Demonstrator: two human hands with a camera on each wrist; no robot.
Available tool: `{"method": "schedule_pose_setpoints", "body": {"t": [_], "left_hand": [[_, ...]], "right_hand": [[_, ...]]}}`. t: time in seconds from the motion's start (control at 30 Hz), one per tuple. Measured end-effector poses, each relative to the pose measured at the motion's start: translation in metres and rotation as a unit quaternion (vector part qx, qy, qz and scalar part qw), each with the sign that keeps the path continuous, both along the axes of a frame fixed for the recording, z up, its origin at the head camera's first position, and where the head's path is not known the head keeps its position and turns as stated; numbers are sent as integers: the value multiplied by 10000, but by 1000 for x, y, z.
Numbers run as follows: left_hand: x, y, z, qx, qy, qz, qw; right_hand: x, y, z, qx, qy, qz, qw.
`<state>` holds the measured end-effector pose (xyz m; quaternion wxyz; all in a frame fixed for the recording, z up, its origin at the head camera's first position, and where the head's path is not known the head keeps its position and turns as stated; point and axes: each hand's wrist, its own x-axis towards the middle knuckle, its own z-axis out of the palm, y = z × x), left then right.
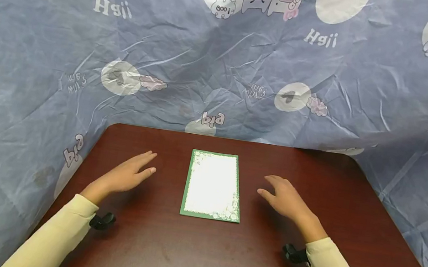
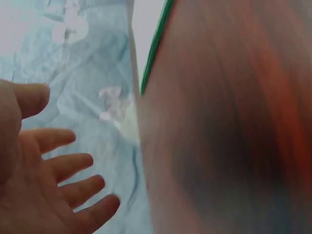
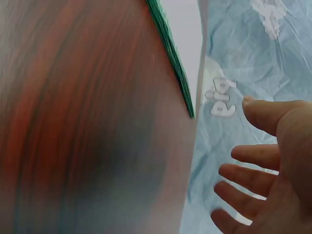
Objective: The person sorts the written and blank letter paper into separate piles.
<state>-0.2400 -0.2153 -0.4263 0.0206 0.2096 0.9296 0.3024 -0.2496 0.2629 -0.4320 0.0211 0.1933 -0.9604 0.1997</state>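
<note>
A stack of white paper sheets with a green floral border lies flat on the dark red-brown table, its short side toward me. Its green layered edge shows at the top of the left wrist view, and the opposite edge in the right wrist view. To the left of the sheets my left hand hovers over the table, thumb apart from the straight fingers. My right hand mirrors it on the right side, fingers spread and relaxed. Neither hand touches the paper; both palms face inward with nothing in them.
The wooden table has rounded far corners. Behind and beside it hangs a wrinkled blue-grey cloth printed with cartoon figures and letters. Each wrist wears a black strap just by the pale yellow sleeve.
</note>
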Motion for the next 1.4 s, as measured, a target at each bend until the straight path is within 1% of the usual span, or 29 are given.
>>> {"method": "schedule_pose_setpoints", "body": {"t": [0.1,0.17,0.27,0.37,0.4,0.5,0.53,0.6,0.7,0.8,1.0,1.13,1.2,1.27,1.37,1.4], "left_hand": [[0,15,-6,554,-426,42,9975],[-1,26,-11,1013,-778,46,9918],[-4,44,-19,1679,-1321,162,9768],[-6,59,-26,2185,-1727,344,9598],[-6,64,-28,2315,-1819,426,9547],[-7,77,-34,2618,-1936,536,9440],[-7,81,-37,2696,-1975,555,9409],[-7,88,-41,2751,-2055,525,9377],[-6,96,-48,2726,-2165,413,9366],[-5,100,-51,2691,-2181,312,9376],[-4,102,-46,2609,-2087,277,9421],[-1,104,-45,2568,-2040,225,9444],[0,104,-46,2575,-1954,221,9461],[1,105,-47,2573,-1825,284,9485],[2,105,-48,2618,-1477,417,9528],[2,106,-48,2671,-1369,465,9527]], "right_hand": [[0,-11,-4,-434,-244,35,9988],[0,-19,-6,-712,-473,36,9963],[0,-30,-8,-1038,-750,4,9918],[-1,-40,-11,-1263,-978,-116,9871],[-1,-43,-12,-1298,-1033,-142,9860],[-2,-49,-16,-1370,-1207,-213,9830],[-2,-50,-17,-1382,-1268,-228,9820],[-1,-52,-20,-1378,-1347,-221,9810],[0,-52,-25,-1377,-1416,-240,9800],[2,-55,-28,-1381,-1401,-177,9803],[3,-61,-24,-1429,-1373,-115,9801],[4,-61,-26,-1393,-1351,-119,9809],[4,-62,-27,-1391,-1321,-132,9813],[6,-63,-28,-1429,-1262,-163,9815],[6,-65,-28,-1629,-1037,-263,9808],[6,-67,-28,-1777,-951,-333,9789]]}}
